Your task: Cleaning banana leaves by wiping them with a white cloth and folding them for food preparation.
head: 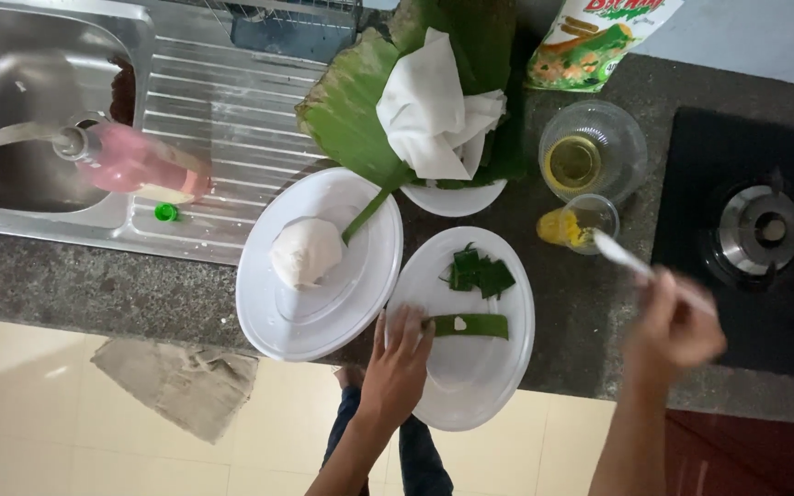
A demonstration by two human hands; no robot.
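Note:
My left hand (pixel 399 360) rests flat on the near white plate (pixel 470 386), its fingertips at the left end of a folded green leaf strip (pixel 470 325) with a small white dab on it. Several folded leaf pieces (pixel 478 274) lie further back on the same plate. My right hand (pixel 674 323), blurred, grips a white spoon (pixel 622 257) whose tip reaches into a small clear cup of yellow filling (pixel 573 226). To the left, a second white plate (pixel 323 312) carries a ball of white dough (pixel 306 252).
A large banana leaf (pixel 360 110) with a white cloth (pixel 434 110) sits on a bowl at the back. A clear bowl of oil (pixel 592 152), a snack bag (pixel 599 37), a gas burner (pixel 760 230), a steel sink (pixel 39 119) and a pink bottle (pixel 135 163) surround them. A rag (pixel 176 381) lies on the floor.

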